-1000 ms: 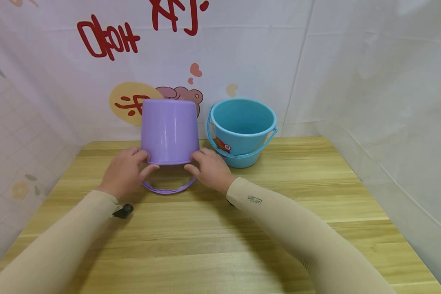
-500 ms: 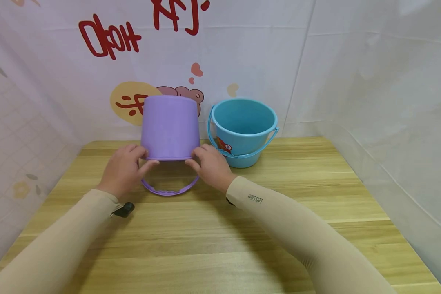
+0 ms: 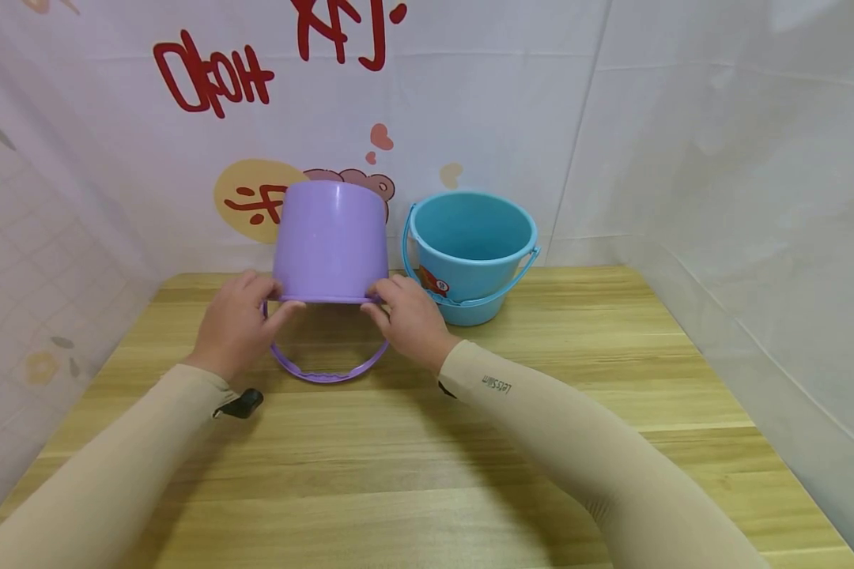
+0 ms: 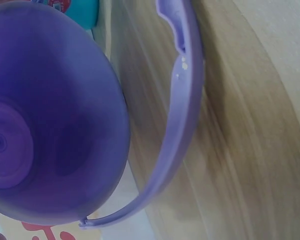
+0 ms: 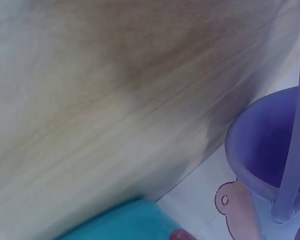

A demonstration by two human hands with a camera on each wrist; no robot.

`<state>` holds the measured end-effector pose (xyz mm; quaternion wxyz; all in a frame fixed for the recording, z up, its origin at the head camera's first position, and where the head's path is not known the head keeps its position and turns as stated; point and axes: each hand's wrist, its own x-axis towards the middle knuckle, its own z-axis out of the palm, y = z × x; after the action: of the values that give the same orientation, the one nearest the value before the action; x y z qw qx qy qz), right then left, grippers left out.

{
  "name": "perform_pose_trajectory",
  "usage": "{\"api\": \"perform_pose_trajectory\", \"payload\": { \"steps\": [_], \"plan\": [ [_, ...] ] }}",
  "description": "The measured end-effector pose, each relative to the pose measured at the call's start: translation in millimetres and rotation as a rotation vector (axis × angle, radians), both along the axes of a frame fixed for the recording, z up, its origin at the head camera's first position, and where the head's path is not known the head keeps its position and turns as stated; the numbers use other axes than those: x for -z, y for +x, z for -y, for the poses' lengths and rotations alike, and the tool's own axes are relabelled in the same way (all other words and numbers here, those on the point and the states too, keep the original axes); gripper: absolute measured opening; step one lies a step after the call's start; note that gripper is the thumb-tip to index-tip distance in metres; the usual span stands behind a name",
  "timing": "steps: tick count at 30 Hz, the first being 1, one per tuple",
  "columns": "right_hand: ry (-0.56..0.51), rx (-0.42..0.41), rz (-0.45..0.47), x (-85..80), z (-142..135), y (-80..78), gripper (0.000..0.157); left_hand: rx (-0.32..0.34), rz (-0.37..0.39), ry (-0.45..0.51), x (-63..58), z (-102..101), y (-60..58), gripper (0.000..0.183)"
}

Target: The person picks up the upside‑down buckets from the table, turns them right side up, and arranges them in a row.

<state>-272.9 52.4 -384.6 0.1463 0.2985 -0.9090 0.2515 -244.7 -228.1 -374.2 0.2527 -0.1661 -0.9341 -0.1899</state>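
Note:
A purple bucket (image 3: 333, 245) is held upside down and tilted back, its mouth facing down and toward me. My left hand (image 3: 238, 324) pinches the rim on the left side, thumb below and fingers on the outer wall. On the opposite side my right hand (image 3: 413, 322) grips the rim in the same way. The purple handle (image 3: 327, 378) hangs down close over the table. In the left wrist view the smooth inside (image 4: 55, 115) of the bucket shows, with nothing visible in it.
A light blue bucket (image 3: 462, 276) stands upright just right of the purple one, its handle lowered at the front. The wood-grain table (image 3: 413, 474) reaches to white printed sheets (image 3: 484, 118) at the back and sides.
Both hands have raised the rim slightly and tipped the purple bucket further, so its base is higher and its handle swings lower. The blue bucket has stayed put.

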Motion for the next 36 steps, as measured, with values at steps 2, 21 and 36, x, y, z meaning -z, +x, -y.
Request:
{"api": "perform_pose_trajectory", "payload": {
  "steps": [2,21,36],
  "plan": [
    [-0.009,-0.016,-0.024,-0.5,0.1,0.0,0.028,-0.003,-0.005,0.012,-1.7,-0.3,0.7,0.036],
    [-0.006,-0.158,-0.337,-8.6,0.0,6.0,0.039,0.02,-0.082,0.2,-16.3,-2.0,0.2,0.026],
    [-0.043,-0.184,-0.35,-13.0,0.8,9.9,0.041,0.036,-0.153,0.267,-26.6,-10.3,-0.2,0.019]
  ]
}}
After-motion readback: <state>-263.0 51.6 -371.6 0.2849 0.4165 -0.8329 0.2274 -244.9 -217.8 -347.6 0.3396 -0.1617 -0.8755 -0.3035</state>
